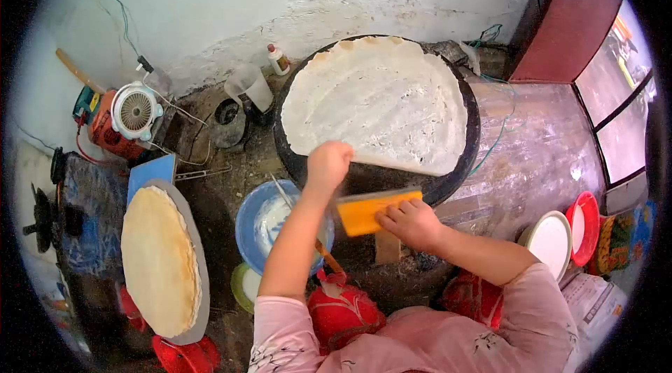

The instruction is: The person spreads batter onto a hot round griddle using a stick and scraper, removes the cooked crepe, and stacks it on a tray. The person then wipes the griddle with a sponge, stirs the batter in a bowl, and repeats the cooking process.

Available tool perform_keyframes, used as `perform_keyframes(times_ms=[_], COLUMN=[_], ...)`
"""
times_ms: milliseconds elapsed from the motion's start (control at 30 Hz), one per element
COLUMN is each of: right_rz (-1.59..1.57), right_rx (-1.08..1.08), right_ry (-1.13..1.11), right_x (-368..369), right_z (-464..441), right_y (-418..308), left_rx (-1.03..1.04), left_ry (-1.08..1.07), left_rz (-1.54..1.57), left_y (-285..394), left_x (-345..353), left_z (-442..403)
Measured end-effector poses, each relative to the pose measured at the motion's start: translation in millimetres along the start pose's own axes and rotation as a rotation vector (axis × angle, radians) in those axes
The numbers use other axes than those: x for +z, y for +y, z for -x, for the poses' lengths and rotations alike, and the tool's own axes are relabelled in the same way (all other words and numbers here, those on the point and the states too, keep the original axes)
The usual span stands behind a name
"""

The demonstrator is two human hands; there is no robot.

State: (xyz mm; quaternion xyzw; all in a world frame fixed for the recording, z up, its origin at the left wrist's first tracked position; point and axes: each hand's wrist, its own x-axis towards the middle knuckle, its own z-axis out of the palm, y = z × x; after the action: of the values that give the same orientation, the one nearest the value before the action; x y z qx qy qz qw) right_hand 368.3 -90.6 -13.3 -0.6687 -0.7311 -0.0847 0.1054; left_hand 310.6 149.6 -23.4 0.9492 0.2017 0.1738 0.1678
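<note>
A large pale thin pancake covers most of a round black griddle. Its near edge runs straight, and a dark strip of griddle shows in front of it. My left hand is closed at the near left edge of the pancake and appears to pinch it. In my right hand is a yellow scraper, gripped at its right end just in front of the griddle. By my left forearm stands a blue basin with white batter and a stick-like tool in it.
A stack of finished pancakes lies on a round board at the left. Behind it are a white-fronted blower and a clear plastic jug. A small bottle stands by the wall. Bowls of white stuff, one in a red basin, stand at right.
</note>
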Motion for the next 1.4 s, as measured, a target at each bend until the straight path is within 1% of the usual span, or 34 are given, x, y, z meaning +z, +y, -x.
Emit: perform_keyframes(times_ms=[33, 67, 133, 200, 267, 300, 333, 400, 433, 467, 533, 600, 667, 733, 767, 800, 833, 867, 933, 967, 1000, 1067, 1133, 1200, 1233, 1267, 1300, 1333, 1367, 1400], right_rz=[0.009, 0.017, 0.023, -0.042, -0.106, -0.149, -0.167, -0.043, 0.038, -0.008, -0.055, -0.103, -0.171, -0.065, 0.032, 0.048, 0.036, 0.097, 0.129, 0.155, 0.183, 0.120, 0.094, 0.066, 0.068, -0.010, -0.088, -0.087, -0.234, -0.381], right_rx=[0.020, 0.039, 0.165, 0.193, 0.064, 0.004, -0.011, 0.069, 0.161, 0.142, 0.187, 0.059, -0.024, 0.064, 0.195, 0.272, 0.344, 0.366, 0.354, 0.345, 0.335, 0.275, 0.199, 0.137, 0.142, 0.137, 0.132, 0.134, 0.201, 0.267], right_ry=[-0.010, -0.018, -0.010, 0.045, 0.140, 0.224, 0.254, 0.290, 0.263, 0.268, 0.288, 0.286, 0.382, 0.332, 0.270, 0.275, 0.230, 0.253, 0.288, 0.259, 0.228, 0.167, 0.179, 0.166, 0.168, 0.094, 0.020, 0.022, 0.003, -0.016], right_x=[7, 13, 17, 18, 29, 32, 37, 48, 53, 48, 40, 37, 51, 65, 63, 60, 62, 54, 36, 29, 23, 10, -1, -9, -18, -30, -42, -54, -66, -75], right_z=[-15, -32, -68, -89, -97, -101, -105, -123, -134, -142, -152, -146, -147, -157, -161, -162, -161, -154, -130, -116, -100, -61, -19, 17, 33, 47, 57, 64, 70, 76], right_y=[5, 11, 25, 24, 5, -4, -6, 5, 14, 27, 35, 21, 12, 30, 42, 57, 72, 84, 93, 92, 87, 75, 66, 62, 60, 57, 55, 51, 48, 45], left_rx=[-0.110, -0.111, -0.188, -0.184, -0.120, -0.117, -0.142, -0.194, -0.229, -0.232, -0.173, -0.196, -0.153, -0.157, -0.030, 0.098, 0.168, 0.173, 0.369, 0.411, 0.452, 0.564, 0.501, 0.465, 0.213, -0.044, -0.039, 0.021, 0.080, 0.081], left_ry=[-0.023, 0.014, 0.004, 0.040, 0.035, 0.031, 0.006, -0.042, -0.036, -0.040, 0.006, -0.016, -0.022, -0.015, 0.049, 0.112, 0.171, 0.172, 0.301, 0.342, 0.341, 0.407, 0.428, 0.333, 0.012, -0.306, -0.306, -0.208, -0.110, -0.110], left_rz=[0.100, 0.172, 0.214, 0.237, 0.274, 0.268, 0.267, 0.266, 0.226, 0.223, 0.241, 0.226, 0.237, 0.228, 0.173, 0.117, 0.139, 0.136, 0.055, 0.084, 0.047, 0.033, -0.101, -0.151, -0.062, 0.026, 0.024, -0.065, -0.153, -0.153], left_y=[2, -2, -3, -11, -12, -12, -13, -14, -14, -16, -15, -9, -3, 7, 11, 15, 20, 28, 46, 54, 60, 66, 66, 56, 57, 58, 47, 26, 8, -3], left_x=[-8, -12, -21, -17, -22, -24, -25, -27, -29, -29, -36, -43, -49, -51, -52, -54, -55, -61, -73, -79, -86, -92, -83, -80, -80, -81, -69, -46, -26, -13], left_z=[-9, -18, -34, -48, -58, -64, -70, -82, -88, -93, -101, -107, -114, -119, -123, -125, -126, -125, -117, -107, -96, -71, -34, 5, 17, 29, 47, 70, 89, 104])
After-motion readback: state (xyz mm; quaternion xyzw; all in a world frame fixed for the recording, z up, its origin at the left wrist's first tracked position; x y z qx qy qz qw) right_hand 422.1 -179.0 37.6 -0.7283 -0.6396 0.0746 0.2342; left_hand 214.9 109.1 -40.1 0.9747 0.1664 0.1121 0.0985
